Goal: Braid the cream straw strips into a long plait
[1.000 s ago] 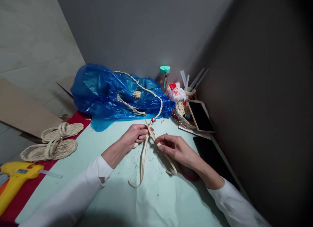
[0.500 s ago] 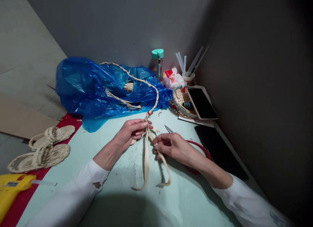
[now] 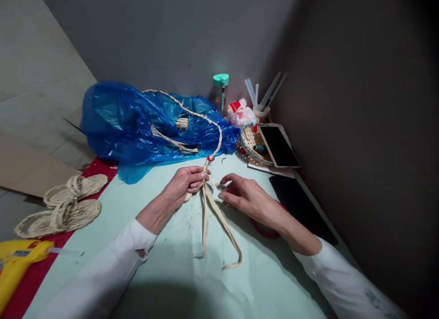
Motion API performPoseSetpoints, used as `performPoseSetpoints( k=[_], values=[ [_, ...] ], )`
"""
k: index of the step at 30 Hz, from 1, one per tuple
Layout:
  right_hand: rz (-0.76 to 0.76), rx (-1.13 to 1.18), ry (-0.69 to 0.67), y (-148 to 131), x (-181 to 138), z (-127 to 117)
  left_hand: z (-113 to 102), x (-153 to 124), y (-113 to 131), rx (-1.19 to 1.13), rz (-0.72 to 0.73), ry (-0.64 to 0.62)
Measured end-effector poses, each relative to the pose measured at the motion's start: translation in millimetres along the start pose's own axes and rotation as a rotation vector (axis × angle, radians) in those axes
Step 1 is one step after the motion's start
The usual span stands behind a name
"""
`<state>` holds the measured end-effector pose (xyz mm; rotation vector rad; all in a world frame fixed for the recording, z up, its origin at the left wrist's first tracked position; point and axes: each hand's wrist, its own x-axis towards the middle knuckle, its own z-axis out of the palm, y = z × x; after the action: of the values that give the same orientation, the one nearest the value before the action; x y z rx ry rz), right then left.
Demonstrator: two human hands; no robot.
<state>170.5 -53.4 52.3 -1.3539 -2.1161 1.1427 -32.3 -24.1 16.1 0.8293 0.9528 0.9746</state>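
Note:
A braided cord of pale straw-like fibre (image 3: 220, 135) curves over the blue bag and comes down to my left hand (image 3: 187, 184). My left hand is closed, pinching the braid just below a red tie (image 3: 210, 159). Two long loose strands (image 3: 219, 213) hang from the pinch onto the table. A shorter strand (image 3: 214, 183) sticks out to the right. Around the tip of that short strand, my right hand (image 3: 247, 197) has its thumb and index finger apart. Scissors with red handles (image 3: 264, 229) lie partly hidden under my right hand.
Behind the hands lies a blue plastic bag (image 3: 116, 122). Woven sandals (image 3: 68, 213) and a yellow glue gun (image 3: 20, 259) sit at left. On the right are a basket (image 3: 245, 138), a tablet (image 3: 279, 146), a black flat object (image 3: 302, 207) and a cup of glue sticks (image 3: 262, 112).
My right hand has let go of the right long strand and moved slightly up and right to the short strand. My left hand keeps its pinch on the braid.

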Motion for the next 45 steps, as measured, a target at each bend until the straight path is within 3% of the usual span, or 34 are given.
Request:
performPoseSetpoints(
  k=[3,8,14,23,29,33,38,45],
  values=[
    [-0.034,-0.028,0.106,-3.4,10.7,3.8,-0.3,0.6,0.3,-0.034,0.008,-0.016],
    [-0.048,0.122,-0.007,8.9,32.9,29.8,-1.0,-0.1,1.7,-0.069,0.038,-0.04],
    [0.014,0.25,0.068,12.4,31.7,35.6,-4.1,3.4,-5.6,-0.086,0.047,-0.06],
    [-0.05,-0.044,0.182,6.5,40.1,32.7,-1.3,2.9,-5.2,-0.076,0.048,-0.032],
    [-0.16,-0.183,0.168,4.6,40.2,30.0,-0.9,2.3,-3.6,-0.063,0.039,-0.033],
    [-0.113,-0.255,0.234,3.9,38.6,29.8,-1.4,3.4,-5.3,-0.042,0.027,-0.036],
    [-0.026,-0.054,0.276,4.4,37.5,31.7,1.1,2.2,-6.7,-0.012,0.01,-0.046],
    [0.03,0.229,0.125,22.3,43.9,34.7,4.8,-0.9,-4.2,0.017,0.013,-0.066]
  ],
)
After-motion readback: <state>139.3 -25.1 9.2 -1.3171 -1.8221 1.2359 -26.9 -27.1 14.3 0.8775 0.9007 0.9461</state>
